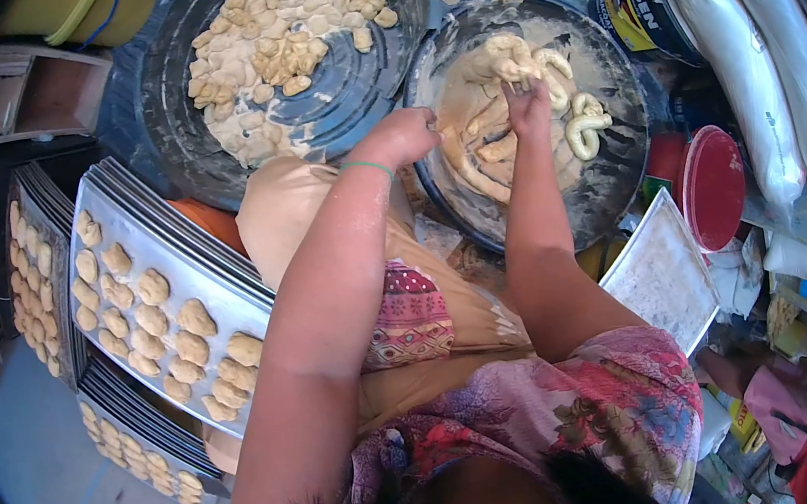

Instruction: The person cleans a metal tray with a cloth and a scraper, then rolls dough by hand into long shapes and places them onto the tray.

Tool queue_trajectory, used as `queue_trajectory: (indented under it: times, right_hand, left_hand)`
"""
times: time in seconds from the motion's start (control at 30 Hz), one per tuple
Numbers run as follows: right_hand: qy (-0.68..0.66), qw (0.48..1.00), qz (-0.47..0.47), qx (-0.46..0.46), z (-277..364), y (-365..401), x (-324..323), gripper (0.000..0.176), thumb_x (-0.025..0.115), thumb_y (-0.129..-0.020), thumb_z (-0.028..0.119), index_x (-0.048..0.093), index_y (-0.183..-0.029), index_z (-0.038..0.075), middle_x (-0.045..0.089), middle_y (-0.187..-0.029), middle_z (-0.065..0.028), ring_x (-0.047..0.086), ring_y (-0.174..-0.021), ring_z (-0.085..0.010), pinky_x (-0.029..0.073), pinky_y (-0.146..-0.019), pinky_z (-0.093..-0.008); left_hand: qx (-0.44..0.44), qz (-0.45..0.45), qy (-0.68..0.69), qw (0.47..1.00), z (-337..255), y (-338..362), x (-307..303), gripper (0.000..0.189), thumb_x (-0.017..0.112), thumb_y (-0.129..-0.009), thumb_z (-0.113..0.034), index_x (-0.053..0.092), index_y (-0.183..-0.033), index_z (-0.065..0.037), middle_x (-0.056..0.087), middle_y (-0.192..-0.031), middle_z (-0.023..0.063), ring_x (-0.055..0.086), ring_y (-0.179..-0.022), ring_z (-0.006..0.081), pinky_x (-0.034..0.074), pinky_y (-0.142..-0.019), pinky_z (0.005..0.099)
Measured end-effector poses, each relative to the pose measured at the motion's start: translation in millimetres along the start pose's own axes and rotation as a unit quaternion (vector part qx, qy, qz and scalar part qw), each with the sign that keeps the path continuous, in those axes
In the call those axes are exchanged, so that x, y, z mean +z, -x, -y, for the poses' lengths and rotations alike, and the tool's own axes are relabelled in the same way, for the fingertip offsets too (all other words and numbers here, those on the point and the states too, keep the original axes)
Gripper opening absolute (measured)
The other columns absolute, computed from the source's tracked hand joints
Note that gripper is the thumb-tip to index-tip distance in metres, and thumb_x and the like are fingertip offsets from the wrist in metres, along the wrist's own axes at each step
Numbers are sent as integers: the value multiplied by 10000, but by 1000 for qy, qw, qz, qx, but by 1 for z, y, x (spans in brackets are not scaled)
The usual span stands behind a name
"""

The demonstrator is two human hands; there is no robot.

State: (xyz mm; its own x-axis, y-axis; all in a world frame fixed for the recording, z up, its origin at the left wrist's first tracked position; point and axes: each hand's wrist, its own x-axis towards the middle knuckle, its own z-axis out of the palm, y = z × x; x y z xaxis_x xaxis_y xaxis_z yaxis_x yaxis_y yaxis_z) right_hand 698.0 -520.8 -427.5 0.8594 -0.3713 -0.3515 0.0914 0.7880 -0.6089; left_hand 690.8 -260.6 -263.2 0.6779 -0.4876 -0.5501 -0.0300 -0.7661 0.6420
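Observation:
My right hand (529, 106) is inside the round black basin (630, 113), its fingers closed on a pale rope of dough (507, 58). Beside it, more looped dough strands (587, 124) lie on the floured basin floor, and a thicker strip of dough (477, 174) curves along the left side. My left hand (400, 139) is curled closed at the gap between the two basins, above the near rims. Whatever it may hold is hidden. A larger dark tub (175, 129) at the upper left contains many small floured dough pieces (283, 50).
Stacked metal trays with dough pieces (144, 314) stand at my left. At right are a bare tray (663, 270), a red-lidded bucket (713, 186), a paint pail (640, 6) and long filled plastic bags (739, 70). A yellow bucket (117, 10) sits at the upper left.

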Motion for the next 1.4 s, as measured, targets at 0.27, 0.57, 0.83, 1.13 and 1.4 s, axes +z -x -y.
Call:
queue_trajectory:
  times: [0.27,0.57,0.83,1.13,1.4]
  right_hand:
    - [789,605,92,64,-116,86,-96,480,596,-777,349,546,-1145,47,570,-1116,-101,548,-948,-215,441,-803,-359]
    - [461,863,-80,189,-88,33,-123,382,566,-813,219,547,-1099,-33,606,-894,-123,581,-811,-245,470,-735,-359]
    - [307,896,34,318,-112,50,-103,321,533,-767,160,564,-1064,42,638,-755,-143,625,-683,-317,488,-657,-409]
    - [808,583,73,40,-111,69,-70,442,585,-709,223,578,-1069,-33,610,-1061,-225,594,-985,-309,459,-836,-377]
    - [127,910,154,363,-27,80,-12,328,535,-791,230,518,-1060,43,604,-919,-133,598,-792,-268,490,-767,-389]
  left_hand:
    - [-8,2,-16,1000,-1,3,0,471,605,-811,-297,549,-1186,-17,605,-1095,210,584,-1007,335,447,-869,374]
    - [-29,3,4,1000,-3,5,-3,460,600,-798,-266,551,-1197,-42,584,-1150,195,559,-1064,325,432,-902,380]
    - [-38,5,10,999,2,2,1,451,595,-798,-267,562,-1189,-47,582,-1165,178,556,-1076,314,429,-912,372]
    - [-32,7,-5,999,-15,11,-5,459,585,-833,-292,537,-1194,-12,612,-1069,217,607,-964,310,472,-815,362]
    - [-17,-5,12,1000,-13,15,0,474,567,-852,-351,555,-1171,0,622,-1049,195,612,-930,291,475,-780,366]
